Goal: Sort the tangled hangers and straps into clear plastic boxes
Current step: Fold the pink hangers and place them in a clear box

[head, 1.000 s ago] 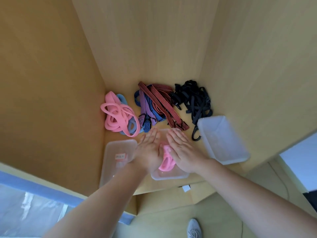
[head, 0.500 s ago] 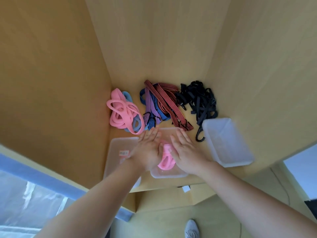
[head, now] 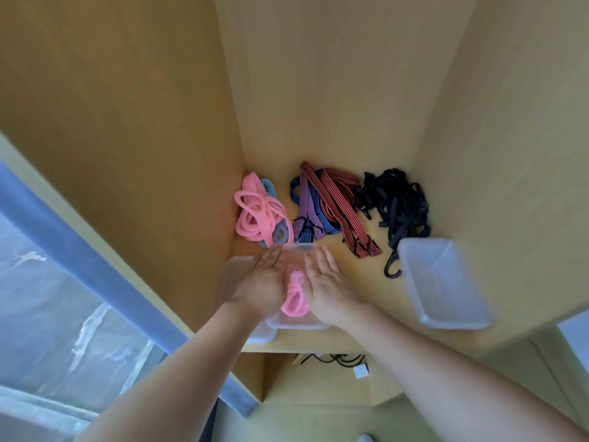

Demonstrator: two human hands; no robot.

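My left hand (head: 262, 282) and my right hand (head: 325, 283) lie flat, fingers extended, over the middle clear box (head: 299, 323), pressing down a pink strap (head: 295, 301) that shows between them. Behind the box lie a pile of pink and blue straps (head: 258, 212), a bundle of purple, blue and red striped straps (head: 325, 205), and a tangle of black straps (head: 398, 202) with a black hook (head: 391, 266). A second clear box (head: 236, 266) sits at the left, mostly hidden by my left arm. A third clear box (head: 443, 282) stands at the right.
All of this sits on a wooden shelf floor (head: 360, 282) closed in by wooden walls at the left, back and right. Below the shelf's front edge, black cords (head: 331, 358) and a small white tag (head: 360, 371) show.
Both hands stay pressed over the pink strap in the middle box. The camera has shifted, so the shelf now appears further right and lower.
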